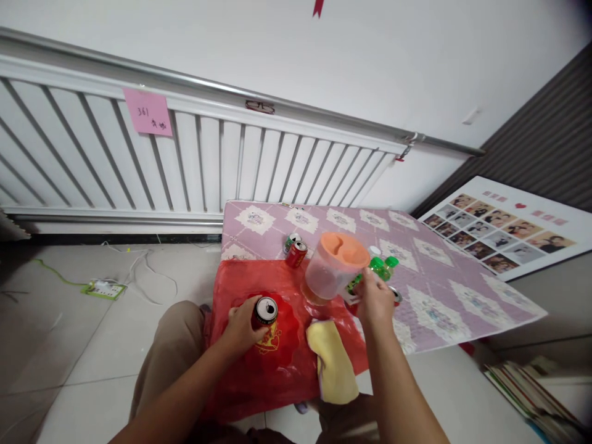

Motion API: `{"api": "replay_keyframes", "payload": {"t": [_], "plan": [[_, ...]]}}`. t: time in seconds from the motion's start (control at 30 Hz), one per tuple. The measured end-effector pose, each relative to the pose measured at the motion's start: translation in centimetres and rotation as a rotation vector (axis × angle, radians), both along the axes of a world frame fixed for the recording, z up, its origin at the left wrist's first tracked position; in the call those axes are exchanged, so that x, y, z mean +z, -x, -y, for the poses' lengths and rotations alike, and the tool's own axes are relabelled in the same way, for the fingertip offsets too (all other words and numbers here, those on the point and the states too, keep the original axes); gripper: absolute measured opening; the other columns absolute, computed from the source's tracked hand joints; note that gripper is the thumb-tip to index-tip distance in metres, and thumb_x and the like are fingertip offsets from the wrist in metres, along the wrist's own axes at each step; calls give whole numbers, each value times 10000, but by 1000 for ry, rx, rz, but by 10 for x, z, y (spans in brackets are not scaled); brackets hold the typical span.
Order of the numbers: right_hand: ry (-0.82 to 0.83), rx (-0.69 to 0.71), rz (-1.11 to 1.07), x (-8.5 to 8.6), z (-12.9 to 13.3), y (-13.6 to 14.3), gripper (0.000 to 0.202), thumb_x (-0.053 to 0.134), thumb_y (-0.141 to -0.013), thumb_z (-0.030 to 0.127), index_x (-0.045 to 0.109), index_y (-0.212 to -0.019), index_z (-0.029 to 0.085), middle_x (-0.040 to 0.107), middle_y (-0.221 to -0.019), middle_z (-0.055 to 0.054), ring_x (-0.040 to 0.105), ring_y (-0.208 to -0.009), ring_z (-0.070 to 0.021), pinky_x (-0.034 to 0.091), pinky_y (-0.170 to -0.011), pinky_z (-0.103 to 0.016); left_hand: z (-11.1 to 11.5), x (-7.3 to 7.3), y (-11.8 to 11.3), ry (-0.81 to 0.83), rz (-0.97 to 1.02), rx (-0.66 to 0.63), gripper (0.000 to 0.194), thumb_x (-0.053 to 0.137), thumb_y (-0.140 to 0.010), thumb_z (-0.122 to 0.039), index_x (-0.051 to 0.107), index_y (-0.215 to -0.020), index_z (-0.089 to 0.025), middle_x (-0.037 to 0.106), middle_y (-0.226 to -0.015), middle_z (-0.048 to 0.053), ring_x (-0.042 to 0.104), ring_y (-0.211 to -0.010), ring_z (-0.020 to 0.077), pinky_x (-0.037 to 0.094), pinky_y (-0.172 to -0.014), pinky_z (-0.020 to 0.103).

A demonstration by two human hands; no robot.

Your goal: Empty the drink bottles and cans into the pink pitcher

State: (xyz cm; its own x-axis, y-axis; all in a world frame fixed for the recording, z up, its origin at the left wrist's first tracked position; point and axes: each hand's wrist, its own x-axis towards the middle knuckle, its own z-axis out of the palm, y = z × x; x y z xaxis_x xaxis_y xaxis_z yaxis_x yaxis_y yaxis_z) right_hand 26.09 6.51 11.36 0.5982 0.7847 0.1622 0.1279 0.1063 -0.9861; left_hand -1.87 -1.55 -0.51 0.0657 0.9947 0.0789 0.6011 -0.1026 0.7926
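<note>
My left hand (243, 324) is wrapped round an opened drink can (266, 310), which is upright over the red table cover (287, 388). My right hand (375, 297) grips the handle side of a translucent plastic pitcher (324, 274) with an orange lid (345, 250). A little amber liquid shows at the pitcher's bottom. Whether its base touches the table I cannot tell. Just right of the middle of the red cover, between my forearms, lies a crumpled yellow cloth (335, 364).
A red can (296, 254) and a green can (291, 240) stand behind the pitcher's left side. Green-capped bottles (383, 268) and another can (396, 296) are partly hidden by my right hand. A patterned purple cloth (439, 308) covers the table; a white radiator (272, 160) lines the wall.
</note>
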Motion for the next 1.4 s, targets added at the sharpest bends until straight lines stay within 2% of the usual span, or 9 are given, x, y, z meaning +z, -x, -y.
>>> {"api": "replay_keyframes", "payload": {"t": [0.1,0.2,0.37,0.57,0.73,0.83,1.0,1.17,1.4], "plan": [[-20,-10,41,24,13,-9,490,716,-671,659,489,-576,235,453,-477,61,368,-445,-104,334,-428,-262,0,-3,0,-12,-1,-2,704,743,-701,-169,473,-1349,-208,601,-1387,146,541,-1307,337,376,-1071,542],[-22,40,128,42,26,-18,487,705,-715,628,485,-534,232,444,-471,46,363,-454,-107,302,-429,-264,1,-3,1,-12,3,-4,704,748,-708,-183,468,-1355,-204,598,-1391,145,537,-1311,335,374,-1073,541],[66,80,296,58,48,-27,484,699,-726,604,493,-498,230,426,-473,33,352,-464,-112,282,-443,-271,2,2,1,1,16,0,706,756,-704,-170,480,-1353,-212,604,-1386,135,543,-1302,324,368,-1087,527],[184,173,444,60,66,-29,398,723,-669,611,658,-610,222,546,-545,2,458,-524,-147,381,-500,-287,2,3,3,8,37,-13,712,758,-703,-176,483,-1358,-219,596,-1396,129,534,-1309,331,367,-1087,533],[183,312,549,64,75,-16,355,720,-656,569,666,-592,224,579,-551,-8,504,-539,-158,434,-525,-289,1,-1,4,5,47,-17,720,759,-705,-187,477,-1367,-221,591,-1400,132,529,-1314,328,364,-1090,530],[205,338,605,66,79,-4,320,705,-682,534,696,-621,220,632,-591,-22,533,-559,-170,442,-511,-280,1,-1,4,6,58,-20,720,759,-707,-189,476,-1368,-222,588,-1402,129,526,-1313,327,354,-1098,531],[198,415,666,67,79,11,281,713,-661,502,708,-612,225,648,-588,-17,550,-545,-173,450,-496,-275,2,4,4,15,63,-22,709,767,-717,-223,479,-1364,-215,580,-1413,132,521,-1316,332,351,-1091,525],[192,440,700,67,78,22,268,703,-706,485,704,-612,233,661,-616,-15,567,-581,-178,462,-517,-274,1,3,5,26,68,-37,740,764,-717,-225,453,-1388,-229,569,-1427,125,512,-1326,321,346,-1094,506],[245,537,798,58,67,18,308,681,-732,531,739,-700,231,720,-684,-29,611,-604,-190,485,-523,-274,-2,-3,5,20,66,-42,758,768,-708,-237,447,-1394,-220,566,-1426,127,516,-1316,337,351,-1084,518]]}}
